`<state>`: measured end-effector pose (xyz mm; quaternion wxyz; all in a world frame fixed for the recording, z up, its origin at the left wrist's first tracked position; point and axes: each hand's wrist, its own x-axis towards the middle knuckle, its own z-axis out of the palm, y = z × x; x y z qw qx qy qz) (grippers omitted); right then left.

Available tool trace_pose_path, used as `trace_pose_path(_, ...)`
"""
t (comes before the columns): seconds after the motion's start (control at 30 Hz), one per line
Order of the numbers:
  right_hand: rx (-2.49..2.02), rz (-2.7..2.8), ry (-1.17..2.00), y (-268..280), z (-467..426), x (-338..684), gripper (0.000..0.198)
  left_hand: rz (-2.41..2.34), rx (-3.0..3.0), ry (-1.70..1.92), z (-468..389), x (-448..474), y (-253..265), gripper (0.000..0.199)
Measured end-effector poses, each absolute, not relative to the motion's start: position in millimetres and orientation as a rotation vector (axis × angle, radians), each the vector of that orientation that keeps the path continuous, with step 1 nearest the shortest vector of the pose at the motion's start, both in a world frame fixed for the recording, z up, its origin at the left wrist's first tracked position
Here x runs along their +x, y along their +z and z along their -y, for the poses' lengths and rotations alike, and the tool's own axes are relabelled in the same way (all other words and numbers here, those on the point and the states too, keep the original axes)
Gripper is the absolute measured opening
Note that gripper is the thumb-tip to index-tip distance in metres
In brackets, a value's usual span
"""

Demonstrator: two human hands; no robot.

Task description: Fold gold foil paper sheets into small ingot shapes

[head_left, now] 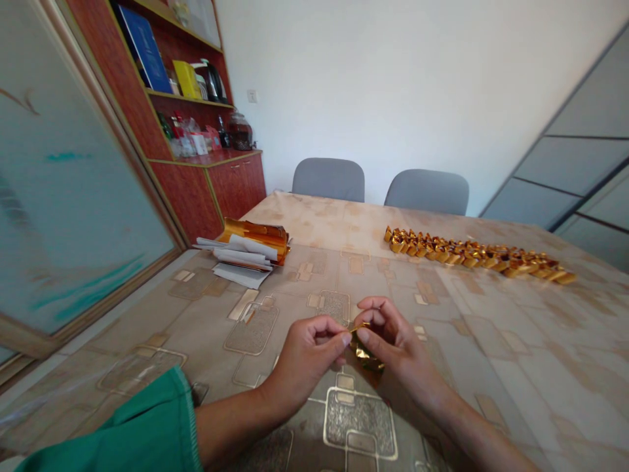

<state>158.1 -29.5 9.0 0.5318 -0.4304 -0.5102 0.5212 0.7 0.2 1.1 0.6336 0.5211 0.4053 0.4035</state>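
This looks like a home, most likely its dining room. The desk [339, 226] wears a patterned cover [201, 328] of the household sort, and two grey chairs [328, 178] stand along its far edge. Beyond the desk's far left corner is a red-brown wooden cabinet [184, 196] holding a kettle [214, 82], bottles [223, 134] and a large jar [240, 133]. A decorated glass door [83, 216] flanks the desk's left side; a plain white wall [354, 85] rises beyond its far edge.
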Motion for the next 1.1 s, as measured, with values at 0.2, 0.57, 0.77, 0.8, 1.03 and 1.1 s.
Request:
trace_pose_path(0.2, -1.008, 1.202, 1.244, 11, 29, 160, 0.027, -0.873, 1.133, 0.821, 1, 4, -1, 0.033)
trace_pose_path(0.57, -1.021, 1.203, 1.264, 16, 25, 167, 0.031, -0.775, 0.844, 0.921, -4, 3, -2, 0.036)
trace_pose_path(0.77, -1.063, 1.166, 1.258, -4, 27, 161, 0.024, -0.749, 0.831, 0.94, -1, 3, -4, 0.035)
trace_pose_path(0.8, -1.075, 1.174, 1.239, -4, 27, 160, 0.025, -0.744, 0.811, 0.935, -1, 3, -3, 0.036)
trace_pose_path(1.03, -1.11, 1.432, 1.038, 10, 26, 174, 0.02, -0.774, 0.712, 0.954, -12, -3, 1, 0.036)
trace_pose_path(1.1, -1.103, 1.622, 0.943, 15, 27, 180, 0.027, -0.774, 0.69, 0.946, -14, -7, 1, 0.036)
